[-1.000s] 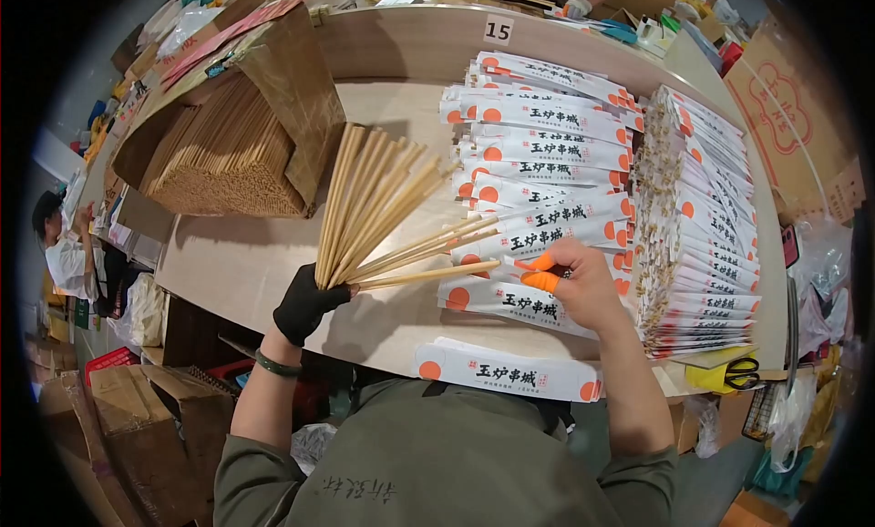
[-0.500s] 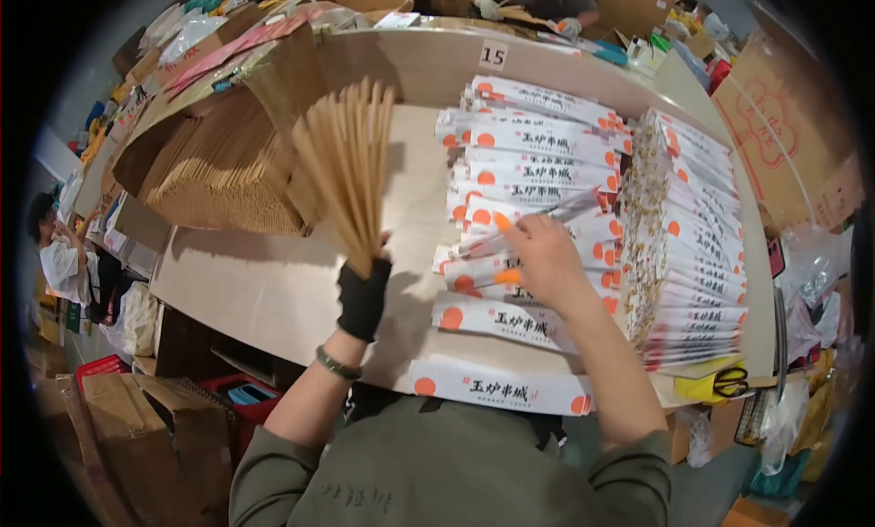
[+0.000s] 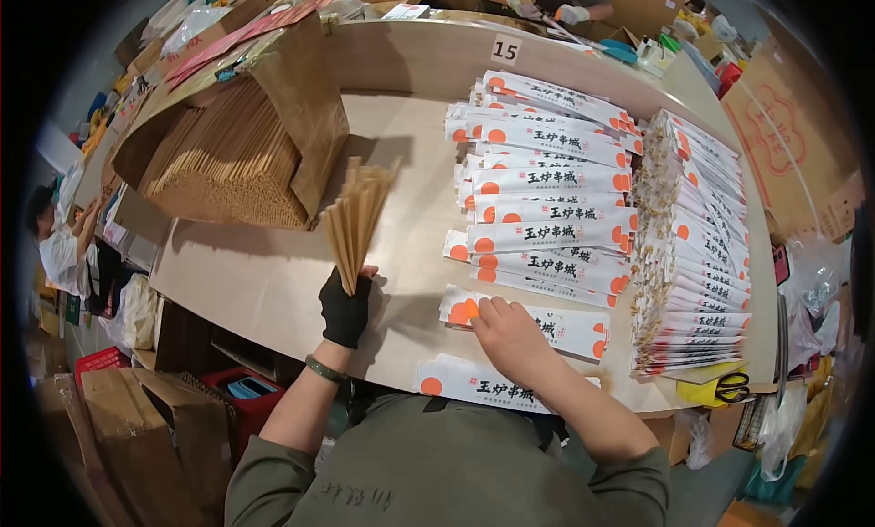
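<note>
My left hand [image 3: 348, 310], in a black fingerless glove, is closed round the lower end of a fanned bundle of wooden chopsticks [image 3: 355, 219]. The bundle stands tilted above the table. My right hand [image 3: 510, 331], with orange finger covers, pinches at the left part of a white paper chopstick sleeve [image 3: 576, 332] printed with orange dots. Its fingertips partly hide that sleeve. Nearer me, another white sleeve [image 3: 439, 381] lies at the table edge, partly under my right forearm. Beyond my right hand, many similar sleeves [image 3: 547, 181] lie in overlapping rows.
A cardboard box [image 3: 314, 99] on its side, full of chopsticks [image 3: 223, 172], stands at the left. A tall stack of filled sleeves [image 3: 702, 245] fills the right side, with black-handled scissors [image 3: 732, 388] by its near end. A person with gloved hands [image 3: 572, 15] works beyond the raised back board.
My right hand has moved nearer me, from the sleeve rows to the sleeve in front, leaving a sleeve on the rows. The left hand with the chopsticks has dropped slightly toward me.
</note>
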`<state>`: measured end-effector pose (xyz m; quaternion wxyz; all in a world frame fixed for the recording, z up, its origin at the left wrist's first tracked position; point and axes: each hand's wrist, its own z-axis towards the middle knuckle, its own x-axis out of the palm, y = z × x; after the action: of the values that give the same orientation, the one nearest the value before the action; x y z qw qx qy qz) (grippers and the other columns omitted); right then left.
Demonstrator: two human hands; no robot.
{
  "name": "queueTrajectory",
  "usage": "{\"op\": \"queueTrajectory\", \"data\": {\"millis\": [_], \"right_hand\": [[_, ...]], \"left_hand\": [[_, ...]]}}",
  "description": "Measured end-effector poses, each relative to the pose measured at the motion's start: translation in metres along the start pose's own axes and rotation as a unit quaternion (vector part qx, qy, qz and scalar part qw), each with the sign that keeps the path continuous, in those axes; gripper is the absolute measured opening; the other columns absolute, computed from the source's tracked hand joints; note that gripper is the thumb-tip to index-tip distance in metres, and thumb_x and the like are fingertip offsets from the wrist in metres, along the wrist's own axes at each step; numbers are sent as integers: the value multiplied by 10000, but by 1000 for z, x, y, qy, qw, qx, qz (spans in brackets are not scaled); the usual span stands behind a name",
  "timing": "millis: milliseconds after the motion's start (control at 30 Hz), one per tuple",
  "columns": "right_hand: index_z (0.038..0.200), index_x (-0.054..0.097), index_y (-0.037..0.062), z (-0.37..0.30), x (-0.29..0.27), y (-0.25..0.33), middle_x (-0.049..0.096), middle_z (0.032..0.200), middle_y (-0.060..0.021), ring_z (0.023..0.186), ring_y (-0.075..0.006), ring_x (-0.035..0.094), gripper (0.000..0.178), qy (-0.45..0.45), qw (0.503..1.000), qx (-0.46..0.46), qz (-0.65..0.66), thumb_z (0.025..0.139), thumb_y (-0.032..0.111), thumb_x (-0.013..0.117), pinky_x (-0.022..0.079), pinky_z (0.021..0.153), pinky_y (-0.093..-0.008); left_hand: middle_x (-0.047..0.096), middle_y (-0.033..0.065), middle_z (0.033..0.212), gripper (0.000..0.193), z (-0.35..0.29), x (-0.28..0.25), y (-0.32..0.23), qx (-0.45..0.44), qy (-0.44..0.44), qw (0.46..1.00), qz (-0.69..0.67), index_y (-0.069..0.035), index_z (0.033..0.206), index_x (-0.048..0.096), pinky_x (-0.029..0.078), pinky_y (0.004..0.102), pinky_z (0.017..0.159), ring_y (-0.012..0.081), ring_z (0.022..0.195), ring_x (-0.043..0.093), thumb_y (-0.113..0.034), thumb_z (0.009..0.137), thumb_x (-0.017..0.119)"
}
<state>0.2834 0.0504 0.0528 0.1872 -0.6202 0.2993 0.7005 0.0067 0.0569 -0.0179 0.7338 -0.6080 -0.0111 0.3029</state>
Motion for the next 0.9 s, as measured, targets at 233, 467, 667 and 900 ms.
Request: {"op": "queueTrajectory", "data": {"millis": [233,467,667,900], "right_hand": [[853,586,15,-12,26,-4,554,810,-90,756,-238,564,162,-96,995,-27,31,711,76,635,476,631,-343],[848,634,36,-14,26,-7,586,772,-87,744,-274,583,188,-193,966,92,144,770,183,721,492,633,-363],[843,626,17,-7,13,-17,552,726,-103,636,-234,523,132,-191,920,209,270,807,122,698,427,570,-321],[744,603,-9,1,-38,-36,467,705,30,607,-52,401,184,-190,819,301,449,775,86,758,358,539,-222]], "left_hand": [[564,-10,743,239,-8,11,-22,-189,75,961,-189,-48,966,623,433,241,575,88,623,524,-278,911,587],[530,-24,684,295,-11,-7,-38,-242,140,933,-228,-56,1011,644,386,219,525,61,566,459,-327,909,589],[645,59,699,275,-14,-15,-36,-154,63,986,0,-11,933,670,475,285,591,140,621,602,-276,865,646],[668,119,740,266,-11,-36,-42,-56,113,987,101,-22,913,661,496,340,630,227,661,644,-246,787,727]]}}
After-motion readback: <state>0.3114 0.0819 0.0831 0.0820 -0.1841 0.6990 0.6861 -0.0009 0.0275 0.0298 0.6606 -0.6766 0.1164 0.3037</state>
